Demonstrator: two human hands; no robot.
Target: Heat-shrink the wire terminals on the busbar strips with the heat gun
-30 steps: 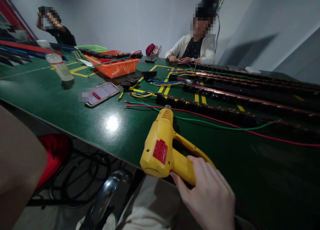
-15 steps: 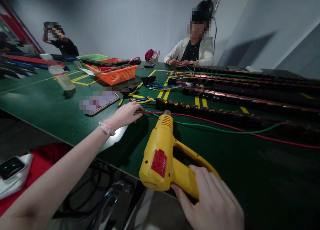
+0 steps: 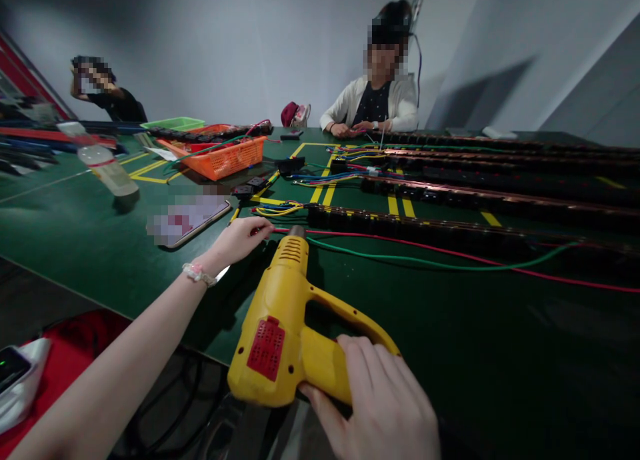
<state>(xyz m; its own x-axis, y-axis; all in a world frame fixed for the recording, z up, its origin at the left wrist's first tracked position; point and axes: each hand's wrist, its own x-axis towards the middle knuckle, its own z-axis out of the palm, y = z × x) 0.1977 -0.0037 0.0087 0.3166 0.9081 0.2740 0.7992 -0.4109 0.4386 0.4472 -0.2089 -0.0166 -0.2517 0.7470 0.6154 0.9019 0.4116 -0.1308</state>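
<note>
In my right hand [image 3: 377, 393] is a yellow heat gun [image 3: 273, 320], gripped by its handle. Its metal nozzle points away from me, close to the fingertips of my left hand [image 3: 245, 239]. Those fingers are pinched on the end of a red wire [image 3: 360, 235], which runs off to the right over the green table [image 3: 465, 327]. A green wire [image 3: 425, 263] lies loosely beside the red one. Just behind the wires stretches a long black strip [image 3: 400, 223] with yellow and blue leads at its left end.
A phone [image 3: 193, 221] lies left of my left hand, with a bottle [image 3: 107, 170] beyond it. An orange basket [image 3: 235, 159] stands further back. More long strips [image 3: 475, 197] fill the right side. A person [image 3: 375, 103] sits across the table, another [image 3: 113, 93] at far left.
My right hand has brought the heat gun leftward, its nozzle now nearer my left hand. The left fingers have gone from spread to pinched on the red wire. The view has shifted slightly.
</note>
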